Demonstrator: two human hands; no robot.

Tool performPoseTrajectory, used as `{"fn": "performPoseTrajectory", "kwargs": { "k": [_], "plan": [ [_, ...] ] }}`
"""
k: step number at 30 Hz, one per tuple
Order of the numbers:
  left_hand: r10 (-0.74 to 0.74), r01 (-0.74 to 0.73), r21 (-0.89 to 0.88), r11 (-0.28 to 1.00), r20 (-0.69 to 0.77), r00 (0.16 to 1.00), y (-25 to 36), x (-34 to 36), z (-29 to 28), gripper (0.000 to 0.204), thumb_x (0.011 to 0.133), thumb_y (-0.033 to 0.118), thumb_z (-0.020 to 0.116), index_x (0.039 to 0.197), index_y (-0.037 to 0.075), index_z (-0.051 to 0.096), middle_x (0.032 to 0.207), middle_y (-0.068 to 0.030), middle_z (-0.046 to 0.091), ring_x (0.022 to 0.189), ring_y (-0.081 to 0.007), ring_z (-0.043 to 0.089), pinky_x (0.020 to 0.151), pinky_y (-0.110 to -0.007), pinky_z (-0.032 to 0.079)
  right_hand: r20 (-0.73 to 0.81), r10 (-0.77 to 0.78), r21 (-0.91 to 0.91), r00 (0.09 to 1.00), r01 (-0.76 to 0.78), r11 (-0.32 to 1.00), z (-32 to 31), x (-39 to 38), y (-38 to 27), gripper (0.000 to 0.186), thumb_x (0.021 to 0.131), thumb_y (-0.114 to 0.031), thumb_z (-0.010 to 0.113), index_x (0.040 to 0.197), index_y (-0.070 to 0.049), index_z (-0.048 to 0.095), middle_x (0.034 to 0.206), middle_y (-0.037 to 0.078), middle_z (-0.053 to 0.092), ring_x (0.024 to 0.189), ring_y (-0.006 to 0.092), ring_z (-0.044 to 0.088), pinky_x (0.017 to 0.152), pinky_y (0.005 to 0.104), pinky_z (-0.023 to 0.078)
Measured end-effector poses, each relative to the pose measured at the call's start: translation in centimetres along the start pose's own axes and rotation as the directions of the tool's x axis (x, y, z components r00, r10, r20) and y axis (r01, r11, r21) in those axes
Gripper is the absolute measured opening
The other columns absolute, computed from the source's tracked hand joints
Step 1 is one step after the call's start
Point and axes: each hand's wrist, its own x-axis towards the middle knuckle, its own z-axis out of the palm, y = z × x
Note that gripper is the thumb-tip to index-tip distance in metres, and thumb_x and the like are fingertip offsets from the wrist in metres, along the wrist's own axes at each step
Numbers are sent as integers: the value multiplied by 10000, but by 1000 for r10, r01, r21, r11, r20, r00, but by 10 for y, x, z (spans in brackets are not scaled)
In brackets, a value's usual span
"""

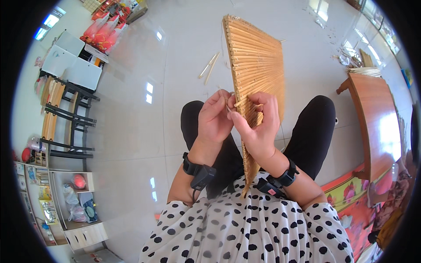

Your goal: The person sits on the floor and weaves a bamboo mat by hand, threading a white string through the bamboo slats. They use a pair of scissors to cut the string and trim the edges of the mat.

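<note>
A mat of thin tan bamboo-like sticks (254,57) stands edgewise between my legs, rising away from me. My left hand (214,117) is at its left edge, thumb and fingers pinched on a thin pale thread (227,105). My right hand (258,127) grips the same edge, fingers curled over the stick ends and thumb against the thread beside my left fingertips. Some of the threading is hidden by my fingers.
Loose sticks (209,68) lie on the tiled floor (131,122). Shelves (74,206), stacked dark-framed furniture (70,122) and red bags (105,35) line the left. A wooden table (375,114) stands right, another person (394,197) at lower right.
</note>
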Motion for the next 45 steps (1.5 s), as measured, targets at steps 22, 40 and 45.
{"fn": "performPoseTrajectory", "kwargs": {
  "k": [22, 40, 45],
  "plan": [
    [-290, -336, 792, 509, 526, 800, 64, -43, 190, 74, 946, 26, 602, 881, 39, 570, 745, -62, 634, 706, -193, 624, 1173, -460, 178, 642, -151, 496, 752, -257, 830, -55, -7, -41, 664, 906, -501, 633, 1382, -85, 430, 1210, 5, 604, 1263, 180, 509, 1175, 414, 302],
    [-548, -44, 948, 315, 220, 807, -81, -63, 50, 80, 989, 64, 532, 917, 36, 553, 768, -58, 604, 669, -207, 659, 1233, -564, 109, 808, 536, -436, 246, -361, 824, -241, -76, -8, 139, 859, -114, 746, 877, 2, 673, 722, 50, 661, 689, 120, 626, 648, 280, 501],
    [-518, -95, 960, 265, 225, 826, -93, -63, 30, 60, 993, 11, 527, 938, 30, 541, 865, -58, 661, 738, -172, 702, 1230, -523, 170, 602, 475, -185, 642, -467, 865, -236, -52, -20, 59, 896, -37, 685, 866, 13, 673, 743, 39, 662, 710, 98, 625, 666, 255, 501]
  ]
}}
